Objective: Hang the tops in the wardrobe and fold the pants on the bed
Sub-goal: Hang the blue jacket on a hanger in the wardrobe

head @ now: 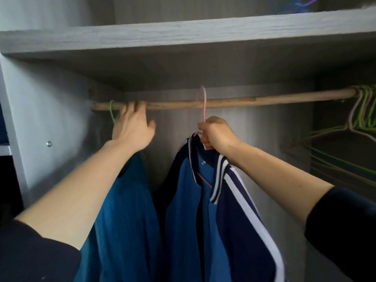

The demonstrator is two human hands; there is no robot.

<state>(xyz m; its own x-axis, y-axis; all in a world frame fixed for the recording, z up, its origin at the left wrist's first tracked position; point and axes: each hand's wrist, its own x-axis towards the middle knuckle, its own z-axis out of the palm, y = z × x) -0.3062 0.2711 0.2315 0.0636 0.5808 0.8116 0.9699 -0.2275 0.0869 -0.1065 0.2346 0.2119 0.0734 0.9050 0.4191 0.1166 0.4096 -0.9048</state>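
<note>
A wooden rail runs across the wardrobe. My right hand grips the neck of a pink hanger whose hook sits over the rail. On that hanger hangs a blue and navy jacket with white stripes. My left hand reaches up to the rail, fingers resting on it beside a green hanger. A plain blue top hangs from the green hanger, partly hidden behind my left forearm.
A grey shelf spans above the rail. Several bare green and grey wire hangers bunch at the rail's right end. The wardrobe's left side wall stands close to the blue top. Rail between the pink hanger and the bare hangers is bare.
</note>
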